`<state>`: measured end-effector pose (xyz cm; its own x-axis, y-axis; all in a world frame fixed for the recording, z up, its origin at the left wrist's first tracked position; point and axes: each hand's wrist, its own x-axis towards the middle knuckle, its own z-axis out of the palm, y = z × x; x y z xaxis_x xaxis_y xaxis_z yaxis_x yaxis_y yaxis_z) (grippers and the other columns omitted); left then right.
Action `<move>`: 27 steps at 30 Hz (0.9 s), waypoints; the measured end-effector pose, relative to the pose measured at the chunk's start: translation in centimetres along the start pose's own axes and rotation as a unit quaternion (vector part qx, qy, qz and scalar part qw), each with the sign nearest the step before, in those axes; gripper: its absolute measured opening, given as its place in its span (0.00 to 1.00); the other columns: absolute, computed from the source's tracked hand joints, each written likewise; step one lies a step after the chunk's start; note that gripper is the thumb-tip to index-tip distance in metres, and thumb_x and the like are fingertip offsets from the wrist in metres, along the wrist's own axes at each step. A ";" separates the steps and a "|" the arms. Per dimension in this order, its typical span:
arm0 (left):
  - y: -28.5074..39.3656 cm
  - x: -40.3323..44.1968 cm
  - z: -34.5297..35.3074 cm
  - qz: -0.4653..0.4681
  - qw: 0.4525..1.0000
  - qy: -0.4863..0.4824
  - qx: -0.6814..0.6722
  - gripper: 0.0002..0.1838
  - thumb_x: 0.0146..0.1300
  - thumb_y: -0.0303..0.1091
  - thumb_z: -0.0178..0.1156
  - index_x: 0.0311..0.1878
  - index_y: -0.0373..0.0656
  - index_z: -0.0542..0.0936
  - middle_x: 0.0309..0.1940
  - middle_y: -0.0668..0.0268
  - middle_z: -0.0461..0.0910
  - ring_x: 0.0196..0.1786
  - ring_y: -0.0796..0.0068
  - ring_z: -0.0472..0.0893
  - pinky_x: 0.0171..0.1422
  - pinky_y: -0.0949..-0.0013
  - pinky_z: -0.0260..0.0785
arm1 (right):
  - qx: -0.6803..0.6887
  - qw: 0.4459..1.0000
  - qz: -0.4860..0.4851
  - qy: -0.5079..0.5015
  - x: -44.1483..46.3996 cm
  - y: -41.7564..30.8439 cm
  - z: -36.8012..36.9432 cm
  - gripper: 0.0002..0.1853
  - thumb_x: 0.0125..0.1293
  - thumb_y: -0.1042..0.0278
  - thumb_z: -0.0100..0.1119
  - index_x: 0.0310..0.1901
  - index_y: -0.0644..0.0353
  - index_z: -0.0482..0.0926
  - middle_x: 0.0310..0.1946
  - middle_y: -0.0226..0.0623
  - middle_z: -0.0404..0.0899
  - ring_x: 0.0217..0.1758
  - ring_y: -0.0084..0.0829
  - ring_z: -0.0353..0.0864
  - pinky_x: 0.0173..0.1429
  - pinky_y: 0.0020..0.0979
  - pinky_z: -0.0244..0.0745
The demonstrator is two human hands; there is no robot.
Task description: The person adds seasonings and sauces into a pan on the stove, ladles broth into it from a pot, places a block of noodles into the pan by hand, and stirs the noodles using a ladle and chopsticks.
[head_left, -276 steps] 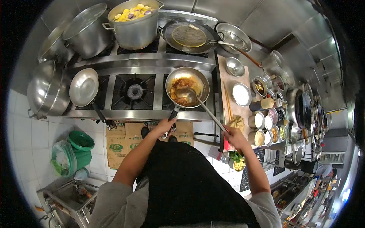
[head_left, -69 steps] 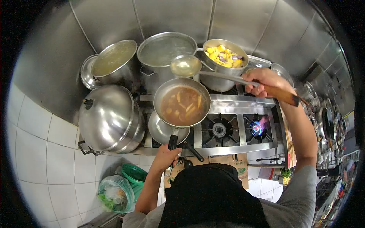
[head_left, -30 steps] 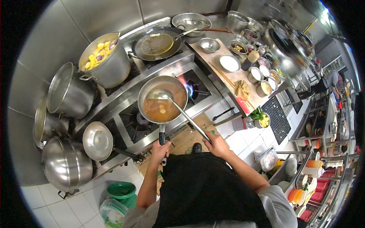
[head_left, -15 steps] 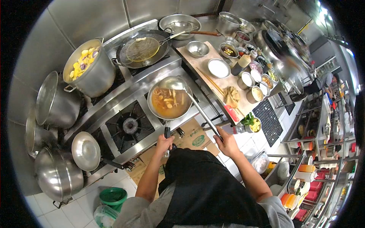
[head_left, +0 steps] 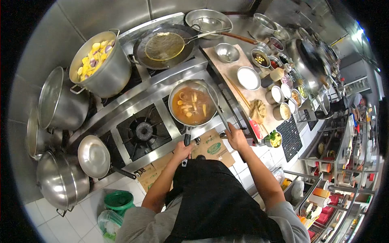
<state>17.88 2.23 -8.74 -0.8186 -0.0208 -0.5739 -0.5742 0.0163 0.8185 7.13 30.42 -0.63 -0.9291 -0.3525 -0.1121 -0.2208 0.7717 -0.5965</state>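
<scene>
Right now, the round silver pan of brown soup [head_left: 189, 113] is over the front right part of the big metal stove [head_left: 159, 158]. Its black handle [head_left: 187, 139] points back at the person, and its long line runs from the soup toward the black apron [head_left: 221, 202]. Pale strips and round bits lie in the soup. It is hard to tell if the pan sits on the burner or is held just above it.

The long metal ladle [head_left: 217, 108] slants across the far right side of the pan. Its scoop end is inside the pan, away from the person, and its stick comes back and to the right.

The left hand [head_left: 183, 150] is closed around the pan's handle, near its end. That arm goes up and in from the left side of the body. The right hand [head_left: 237, 138] is wrapped around the ladle's stick, with the elbow bent out to the right and the lower arm slanting in toward the pan.

Behind the pan is a wide dark wok [head_left: 142, 54] with a round wire strainer [head_left: 164, 46] over it. To the right is the counter [head_left: 227, 67], with a shiny bowl [head_left: 227, 53], a bowl of white stuff [head_left: 248, 78] and a crumpled tan cloth [head_left: 257, 111].
</scene>
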 end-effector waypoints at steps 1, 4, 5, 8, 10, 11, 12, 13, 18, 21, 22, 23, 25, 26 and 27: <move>-0.4 0.3 0.0 0.005 1.000 0.001 0.009 0.21 0.69 0.45 0.66 0.27 0.39 0.74 0.13 0.66 0.75 0.14 0.72 0.78 0.21 0.65 0.70 | 0.031 0.999 0.014 -0.009 -0.4 -0.1 1.1 0.18 0.74 0.64 0.53 0.57 0.68 0.74 0.27 0.56 0.80 0.31 0.52 0.82 0.40 0.47 0.79; -1.8 1.3 0.0 0.019 1.000 -0.012 0.020 0.22 0.71 0.49 0.64 0.29 0.39 0.77 0.13 0.67 0.75 0.16 0.72 0.79 0.22 0.64 0.71 | 0.326 0.911 0.215 -0.131 -1.5 -3.9 0.4 0.11 0.76 0.65 0.50 0.50 0.63 0.75 0.23 0.30 0.71 0.20 0.24 0.71 0.26 0.30 0.71; -2.4 1.6 -0.2 0.024 0.999 -0.025 0.019 0.22 0.71 0.49 0.64 0.30 0.39 0.76 0.13 0.67 0.75 0.16 0.72 0.79 0.22 0.65 0.71 | 0.446 0.836 0.276 -0.159 -1.5 -4.4 -0.1 0.11 0.77 0.64 0.50 0.52 0.61 0.75 0.24 0.27 0.70 0.19 0.21 0.68 0.24 0.27 0.68; -1.1 0.8 -0.4 0.005 0.999 -0.048 -0.014 0.23 0.72 0.50 0.63 0.34 0.37 0.76 0.17 0.66 0.77 0.17 0.72 0.79 0.22 0.65 0.71 | 0.663 0.625 0.354 -0.212 -1.4 -4.8 -1.6 0.15 0.78 0.62 0.49 0.60 0.59 0.72 0.26 0.23 0.64 0.16 0.14 0.58 0.20 0.21 0.59; 0.0 0.0 -0.4 -0.024 0.996 -0.043 -0.070 0.23 0.73 0.51 0.62 0.37 0.36 0.76 0.20 0.64 0.78 0.18 0.71 0.79 0.22 0.66 0.71 | 0.699 0.571 0.360 -0.237 -1.5 -4.1 -2.1 0.16 0.79 0.61 0.48 0.61 0.59 0.72 0.26 0.22 0.63 0.16 0.12 0.59 0.20 0.20 0.59; -0.1 -0.1 -0.5 -0.040 0.993 -0.032 -0.110 0.23 0.73 0.52 0.61 0.39 0.36 0.76 0.22 0.64 0.79 0.19 0.71 0.79 0.22 0.66 0.71 | 0.680 0.599 0.352 -0.233 -1.7 -4.4 -2.5 0.16 0.79 0.62 0.48 0.61 0.58 0.72 0.26 0.23 0.64 0.16 0.12 0.59 0.21 0.21 0.60; -0.4 -0.3 -0.9 -0.057 0.987 -0.020 -0.150 0.24 0.74 0.52 0.60 0.41 0.35 0.76 0.24 0.63 0.79 0.20 0.71 0.79 0.22 0.66 0.71 | 0.647 0.647 0.334 -0.227 -1.9 -4.6 -3.0 0.15 0.79 0.61 0.49 0.60 0.60 0.73 0.26 0.24 0.65 0.16 0.13 0.60 0.21 0.21 0.60; -1.9 0.5 -1.7 -0.070 0.990 -0.029 -0.122 0.25 0.77 0.56 0.53 0.50 0.38 0.73 0.29 0.61 0.80 0.25 0.70 0.83 0.29 0.65 0.77 | 0.610 0.689 0.321 -0.224 -1.9 -5.5 -4.0 0.14 0.78 0.63 0.50 0.59 0.59 0.73 0.26 0.24 0.66 0.17 0.15 0.60 0.21 0.22 0.60; 3.5 -3.7 -4.7 0.025 0.996 0.054 0.070 0.23 0.76 0.49 0.58 0.48 0.33 0.77 0.29 0.62 0.82 0.26 0.76 0.80 0.33 0.68 0.72 | 0.483 0.803 0.301 -0.179 -1.7 -6.1 -6.7 0.16 0.75 0.64 0.56 0.58 0.62 0.73 0.25 0.26 0.70 0.18 0.16 0.65 0.21 0.25 0.62; 8.7 -6.3 -4.5 0.038 0.999 0.021 0.003 0.16 0.77 0.42 0.57 0.47 0.35 0.78 0.28 0.65 0.81 0.27 0.79 0.80 0.29 0.73 0.70 | 0.406 0.864 0.252 -0.160 -1.3 -5.6 -7.8 0.14 0.75 0.63 0.55 0.55 0.64 0.76 0.24 0.26 0.71 0.17 0.19 0.68 0.21 0.26 0.66; 10.7 -6.9 -3.8 0.061 0.998 0.009 -0.003 0.16 0.77 0.41 0.56 0.47 0.35 0.78 0.28 0.66 0.81 0.27 0.80 0.80 0.29 0.74 0.69 | 0.376 0.883 0.234 -0.154 -1.4 -5.6 -8.3 0.14 0.75 0.64 0.55 0.54 0.64 0.77 0.24 0.26 0.71 0.17 0.19 0.69 0.21 0.27 0.67; 12.6 -7.1 -2.9 0.085 0.996 -0.002 -0.008 0.15 0.77 0.41 0.56 0.47 0.36 0.78 0.28 0.66 0.81 0.27 0.80 0.80 0.29 0.75 0.69 | 0.316 0.917 0.195 -0.145 -1.5 -4.9 -8.4 0.13 0.74 0.64 0.54 0.52 0.65 0.78 0.22 0.28 0.73 0.18 0.21 0.72 0.22 0.28 0.71; 16.0 -6.7 -0.8 0.146 0.988 -0.034 -0.023 0.14 0.78 0.40 0.55 0.49 0.37 0.79 0.30 0.65 0.82 0.27 0.80 0.80 0.29 0.76 0.70 | 0.239 0.955 0.135 -0.115 -2.1 -4.5 -8.9 0.16 0.73 0.64 0.53 0.54 0.67 0.76 0.24 0.41 0.78 0.21 0.31 0.79 0.28 0.35 0.77; 17.9 -6.1 0.6 0.169 0.983 -0.057 -0.040 0.16 0.79 0.41 0.53 0.51 0.36 0.78 0.32 0.64 0.82 0.28 0.79 0.81 0.30 0.75 0.71 | 0.195 0.969 0.113 -0.101 -2.5 -4.4 -9.5 0.18 0.73 0.64 0.53 0.56 0.68 0.76 0.26 0.48 0.80 0.23 0.38 0.82 0.31 0.40 0.79; 20.1 -5.3 2.4 0.194 0.976 -0.082 -0.057 0.17 0.80 0.42 0.51 0.53 0.36 0.78 0.33 0.63 0.82 0.29 0.78 0.82 0.31 0.75 0.73 | 0.121 0.990 0.034 -0.057 -2.7 -2.1 -8.2 0.29 0.73 0.63 0.57 0.71 0.70 0.67 0.22 0.41 0.77 0.20 0.30 0.78 0.29 0.37 0.77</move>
<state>10.65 5.07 10.74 -0.9697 0.1247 -0.2099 -0.2248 -0.1205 0.9669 7.64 34.08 7.48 -0.8969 -0.3725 -0.2385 -0.0688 0.6503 -0.7566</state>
